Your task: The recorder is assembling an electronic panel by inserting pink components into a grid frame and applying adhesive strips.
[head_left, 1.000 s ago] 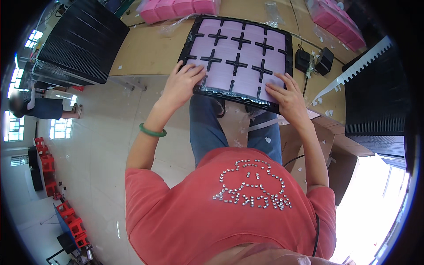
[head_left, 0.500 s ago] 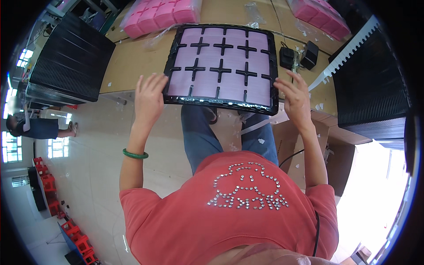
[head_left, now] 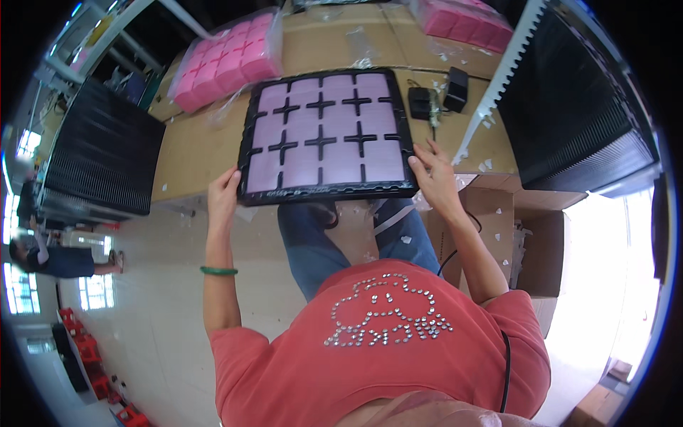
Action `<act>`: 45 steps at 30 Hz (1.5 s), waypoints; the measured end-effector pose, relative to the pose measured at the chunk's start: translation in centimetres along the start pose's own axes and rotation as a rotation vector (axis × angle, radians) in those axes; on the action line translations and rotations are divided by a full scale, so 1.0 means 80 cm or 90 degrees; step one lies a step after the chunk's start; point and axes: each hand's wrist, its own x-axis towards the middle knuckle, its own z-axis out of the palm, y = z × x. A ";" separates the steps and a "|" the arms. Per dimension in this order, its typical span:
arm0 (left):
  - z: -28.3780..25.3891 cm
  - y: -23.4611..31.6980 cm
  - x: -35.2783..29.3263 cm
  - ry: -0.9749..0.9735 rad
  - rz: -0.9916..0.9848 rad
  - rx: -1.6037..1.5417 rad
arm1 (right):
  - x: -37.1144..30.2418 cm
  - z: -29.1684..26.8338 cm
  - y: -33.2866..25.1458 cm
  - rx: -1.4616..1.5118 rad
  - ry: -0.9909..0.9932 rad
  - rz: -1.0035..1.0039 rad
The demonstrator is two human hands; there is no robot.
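Pale tiled floor (head_left: pixel 149 285) under my cardboard-covered tabletop (head_left: pixel 192 146); bright windows (head_left: pixel 20 292) far left, red crates (head_left: pixel 89 356) beside them.

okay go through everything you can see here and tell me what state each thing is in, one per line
Black tray: lying flat on the table, every square pocket filled with a pale pink pad.
Left hand: grip on the tray's near left corner.
Right hand: grip on the tray's near right corner.
Pink pads in plastic bag: stacked, bag closed around them.
Black adapters: lying on the table, not plugged into anything visible.
Cardboard box: open.
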 end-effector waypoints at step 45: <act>0.542 0.527 -0.069 -0.770 -0.043 -0.606 | -0.076 -0.447 0.112 0.063 0.756 0.084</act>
